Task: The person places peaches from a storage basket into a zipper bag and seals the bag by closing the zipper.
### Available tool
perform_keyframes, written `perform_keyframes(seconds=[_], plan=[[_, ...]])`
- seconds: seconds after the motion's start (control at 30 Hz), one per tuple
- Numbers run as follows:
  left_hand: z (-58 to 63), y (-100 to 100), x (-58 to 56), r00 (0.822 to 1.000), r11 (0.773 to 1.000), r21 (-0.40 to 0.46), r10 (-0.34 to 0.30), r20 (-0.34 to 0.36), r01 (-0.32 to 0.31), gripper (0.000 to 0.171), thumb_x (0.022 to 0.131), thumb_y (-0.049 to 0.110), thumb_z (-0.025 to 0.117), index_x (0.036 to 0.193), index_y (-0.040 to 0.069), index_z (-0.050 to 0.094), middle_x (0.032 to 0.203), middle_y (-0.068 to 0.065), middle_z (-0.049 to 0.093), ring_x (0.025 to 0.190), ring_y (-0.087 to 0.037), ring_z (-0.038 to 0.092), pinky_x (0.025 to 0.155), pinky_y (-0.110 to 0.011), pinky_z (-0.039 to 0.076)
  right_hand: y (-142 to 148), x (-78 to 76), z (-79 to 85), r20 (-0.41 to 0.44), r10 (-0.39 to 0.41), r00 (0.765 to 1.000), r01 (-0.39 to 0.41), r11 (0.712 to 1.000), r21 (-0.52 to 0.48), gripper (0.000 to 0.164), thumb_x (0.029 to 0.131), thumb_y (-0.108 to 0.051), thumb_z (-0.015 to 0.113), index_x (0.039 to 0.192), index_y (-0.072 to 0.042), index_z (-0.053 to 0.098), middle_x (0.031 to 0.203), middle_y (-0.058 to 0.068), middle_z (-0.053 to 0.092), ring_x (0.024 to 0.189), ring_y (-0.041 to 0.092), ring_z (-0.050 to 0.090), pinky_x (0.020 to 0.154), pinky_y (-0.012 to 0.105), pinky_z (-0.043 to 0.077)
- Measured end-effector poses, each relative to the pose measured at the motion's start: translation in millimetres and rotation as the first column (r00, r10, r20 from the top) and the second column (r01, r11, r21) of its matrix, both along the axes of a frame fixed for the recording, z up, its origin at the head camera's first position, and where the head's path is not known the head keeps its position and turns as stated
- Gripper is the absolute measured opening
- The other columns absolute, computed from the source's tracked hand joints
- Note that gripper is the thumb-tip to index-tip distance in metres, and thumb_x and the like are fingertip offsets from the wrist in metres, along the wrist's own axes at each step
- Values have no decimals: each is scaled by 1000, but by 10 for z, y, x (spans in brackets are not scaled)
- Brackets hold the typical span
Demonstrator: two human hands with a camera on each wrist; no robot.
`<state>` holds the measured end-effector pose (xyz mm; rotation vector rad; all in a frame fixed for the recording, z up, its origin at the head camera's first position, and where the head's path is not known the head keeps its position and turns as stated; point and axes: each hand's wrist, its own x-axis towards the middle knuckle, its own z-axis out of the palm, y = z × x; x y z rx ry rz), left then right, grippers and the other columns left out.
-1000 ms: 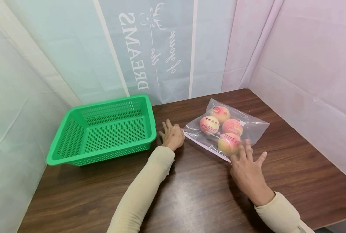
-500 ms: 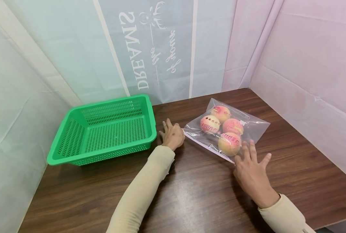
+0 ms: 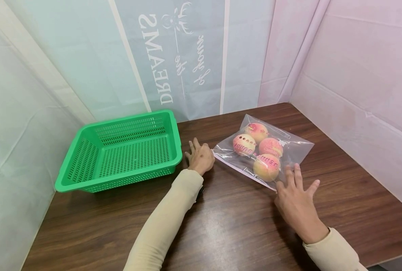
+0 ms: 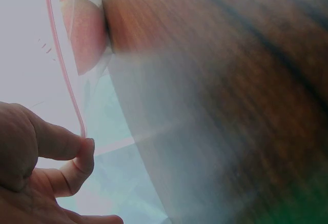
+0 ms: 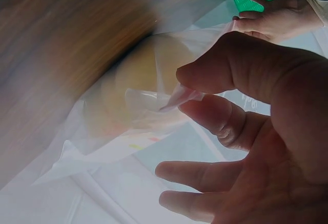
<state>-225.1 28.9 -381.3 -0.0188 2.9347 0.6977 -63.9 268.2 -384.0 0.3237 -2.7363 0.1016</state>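
A clear zip bag (image 3: 295,148) with a pink zip edge lies on the brown table, several pink-and-yellow peaches (image 3: 244,144) inside it. My left hand (image 3: 201,157) pinches the left end of the zip edge between thumb and forefinger, as the left wrist view shows. At the edge's right end, my right hand (image 3: 298,209) pinches the pink strip (image 5: 180,97) between thumb and forefinger, its other fingers extended. The edge runs straight between both hands. One peach (image 4: 87,37) also shows through the plastic in the left wrist view.
A green perforated basket (image 3: 177,141) stands on the table (image 3: 221,233) to the left, close beside my left hand. Fabric walls (image 3: 241,56) enclose the table at the back and both sides.
My right hand has slid right and slightly nearer along the zip edge to its end. The left hand stays in place, and the bag has barely shifted.
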Motion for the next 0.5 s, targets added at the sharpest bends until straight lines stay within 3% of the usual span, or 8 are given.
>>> perform_keyframes(seconds=[0.5], plan=[[-10, -4, -8, 1000, 1000, 3, 8, 4, -8, 34, 106, 23, 45, 125, 3, 65, 163, -24, 11, 150, -44, 3, 114, -67, 15, 58, 35, 7, 28, -27, 999, 27, 1000, -5, 28, 66, -2, 78, 77, 3, 52, 136, 43, 42, 137, 58, 26, 82, 91, 18]])
